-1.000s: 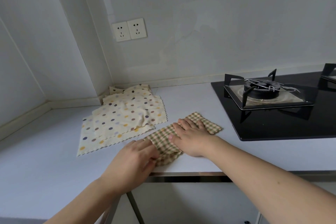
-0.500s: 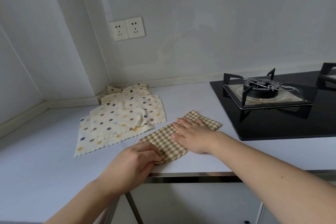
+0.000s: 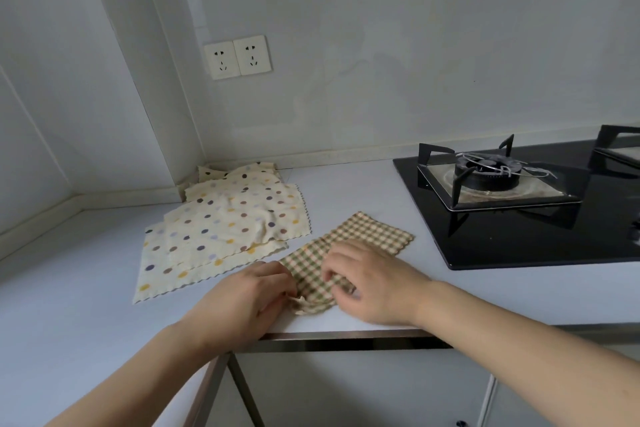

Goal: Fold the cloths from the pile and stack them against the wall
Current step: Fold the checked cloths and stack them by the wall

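Near end of the checked cloth (image 3: 375,234) is covered by both hands: left hand (image 3: 242,298) hides its near-left corner, right hand (image 3: 370,282) hides the middle. Fingertips of both are tucked into bunched fabric, slightly motion-blurred; exact grip can't be told. Polka-dot pile (image 3: 221,229): lower cloths mostly hidden under the top one, count unclear. Second burner (image 3: 620,146) cut off by right edge. Both forearms run out of frame at the bottom.

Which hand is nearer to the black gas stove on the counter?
Right. The right hand pinches the green checked cloth, on the side towards the black gas stove; the left hand grips the cloth's near end, farther away.
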Demonstrator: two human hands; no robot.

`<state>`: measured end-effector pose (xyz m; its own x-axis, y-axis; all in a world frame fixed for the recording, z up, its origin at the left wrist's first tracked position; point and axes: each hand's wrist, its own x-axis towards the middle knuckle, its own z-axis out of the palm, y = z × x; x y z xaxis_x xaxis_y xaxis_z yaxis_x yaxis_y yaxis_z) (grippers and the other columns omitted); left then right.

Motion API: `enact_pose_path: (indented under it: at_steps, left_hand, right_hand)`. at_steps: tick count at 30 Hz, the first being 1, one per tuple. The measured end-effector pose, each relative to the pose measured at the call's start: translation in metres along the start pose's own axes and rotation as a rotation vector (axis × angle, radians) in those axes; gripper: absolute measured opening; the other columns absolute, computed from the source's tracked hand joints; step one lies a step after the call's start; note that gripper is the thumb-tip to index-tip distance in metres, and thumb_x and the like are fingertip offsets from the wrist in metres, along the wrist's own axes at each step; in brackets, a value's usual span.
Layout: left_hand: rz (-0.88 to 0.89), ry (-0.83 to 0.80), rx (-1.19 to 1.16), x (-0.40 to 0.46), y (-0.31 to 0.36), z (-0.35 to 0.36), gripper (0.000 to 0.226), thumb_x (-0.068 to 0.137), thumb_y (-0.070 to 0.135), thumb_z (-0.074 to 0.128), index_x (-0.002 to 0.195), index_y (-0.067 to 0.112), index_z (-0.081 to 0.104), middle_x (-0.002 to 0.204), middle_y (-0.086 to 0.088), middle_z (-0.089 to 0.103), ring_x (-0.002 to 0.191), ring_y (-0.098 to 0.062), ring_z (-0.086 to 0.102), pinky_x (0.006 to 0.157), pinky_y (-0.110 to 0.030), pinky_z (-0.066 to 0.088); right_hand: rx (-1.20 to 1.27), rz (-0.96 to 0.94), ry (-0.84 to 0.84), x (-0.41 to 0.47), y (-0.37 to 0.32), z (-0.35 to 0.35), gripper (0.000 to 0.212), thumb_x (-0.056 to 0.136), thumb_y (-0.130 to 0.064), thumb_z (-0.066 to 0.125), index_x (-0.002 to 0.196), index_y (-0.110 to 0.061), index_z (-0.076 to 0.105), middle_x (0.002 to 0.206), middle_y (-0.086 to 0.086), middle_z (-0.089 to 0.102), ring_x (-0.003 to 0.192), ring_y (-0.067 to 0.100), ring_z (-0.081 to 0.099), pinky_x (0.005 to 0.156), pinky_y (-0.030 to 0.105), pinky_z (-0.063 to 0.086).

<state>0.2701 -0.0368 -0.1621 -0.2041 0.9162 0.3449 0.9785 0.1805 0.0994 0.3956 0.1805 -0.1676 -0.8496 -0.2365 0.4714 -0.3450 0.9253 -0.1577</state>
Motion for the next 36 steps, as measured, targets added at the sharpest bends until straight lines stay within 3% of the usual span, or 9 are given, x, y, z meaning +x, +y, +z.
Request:
enact_pose_path:
  at_steps: [7,10,14,17,20,24,28,33,36]
  left_hand:
    - [0.054,-0.004,-0.008,-0.007,0.008,-0.003,0.022,0.094,0.032,0.052,0.110,0.032,0.068,0.101,0.015,0.061,0.088,-0.003,0.058,0.076,-0.020,0.048]
    - [0.004,0.036,-0.057,-0.010,0.009,0.001,0.022,0.094,0.036,0.052,0.108,0.032,0.069,0.097,0.017,0.059,0.088,0.001,0.056,0.078,-0.018,0.047]
    - [-0.018,0.058,-0.048,-0.008,0.014,0.000,0.023,0.093,0.035,0.050,0.101,0.030,0.071,0.090,0.022,0.053,0.083,0.007,0.050,0.076,-0.005,0.040]
    - [0.006,0.044,0.058,-0.004,0.018,-0.001,0.022,0.094,0.033,0.046,0.097,0.029,0.068,0.087,0.017,0.054,0.079,0.001,0.050,0.073,-0.013,0.040]
    - [-0.021,0.016,0.165,-0.005,0.018,0.001,0.018,0.096,0.035,0.039,0.094,0.034,0.057,0.089,0.019,0.051,0.082,-0.004,0.047,0.076,-0.021,0.038]
    - [-0.150,0.008,-0.002,-0.006,0.024,-0.002,0.015,0.097,0.031,0.037,0.087,0.041,0.043,0.085,0.025,0.046,0.081,0.003,0.044,0.075,-0.019,0.035]
    - [-0.362,0.039,-0.226,0.014,0.030,-0.010,0.021,0.099,0.016,0.046,0.090,0.033,0.053,0.086,0.016,0.059,0.081,0.000,0.053,0.071,-0.019,0.043]
    - [-0.374,0.083,-0.286,0.037,0.033,-0.020,0.018,0.100,0.016,0.048,0.095,0.032,0.056,0.086,0.016,0.062,0.079,0.003,0.055,0.067,-0.013,0.043]
    - [-0.325,0.099,-0.262,0.042,0.031,-0.021,0.022,0.100,0.017,0.045,0.090,0.036,0.045,0.077,0.007,0.058,0.067,-0.010,0.049,0.062,-0.027,0.042]
  right_hand:
    - [0.106,-0.033,-0.071,-0.005,-0.009,0.004,0.024,0.087,-0.032,0.062,0.108,-0.019,0.066,0.102,-0.005,0.058,0.097,0.011,0.050,0.093,0.023,0.040]
    - [-0.033,-0.122,-0.030,-0.004,-0.014,0.009,0.015,0.093,-0.029,0.057,0.096,-0.019,0.068,0.095,-0.005,0.056,0.090,0.014,0.050,0.086,0.032,0.046]
    - [-0.111,-0.205,-0.011,-0.006,-0.017,0.009,0.019,0.096,-0.030,0.054,0.097,-0.018,0.068,0.099,-0.003,0.054,0.089,0.014,0.049,0.083,0.026,0.042]
    - [-0.055,-0.175,-0.019,-0.006,-0.019,0.009,0.019,0.095,-0.028,0.054,0.094,-0.017,0.069,0.093,-0.003,0.055,0.085,0.016,0.051,0.081,0.032,0.046]
    - [-0.014,-0.113,-0.045,-0.006,-0.020,0.010,0.017,0.095,-0.025,0.053,0.092,-0.015,0.067,0.091,-0.002,0.056,0.085,0.016,0.052,0.082,0.028,0.045]
    - [0.328,0.181,-0.004,-0.010,-0.024,0.004,0.014,0.097,-0.022,0.051,0.087,-0.020,0.061,0.087,-0.015,0.052,0.083,-0.001,0.048,0.079,0.014,0.037]
    - [0.741,0.518,0.007,-0.005,-0.019,0.004,0.012,0.086,-0.023,0.060,0.087,-0.035,0.061,0.086,-0.016,0.059,0.079,-0.003,0.052,0.081,0.019,0.046]
    - [0.850,0.535,0.030,0.000,-0.012,0.007,0.013,0.081,-0.026,0.071,0.091,-0.032,0.065,0.086,-0.013,0.063,0.082,0.004,0.057,0.081,0.023,0.049]
    - [0.885,0.584,0.157,0.004,-0.010,0.013,0.010,0.083,-0.024,0.070,0.075,-0.019,0.065,0.069,-0.011,0.057,0.069,0.008,0.051,0.069,0.030,0.045]
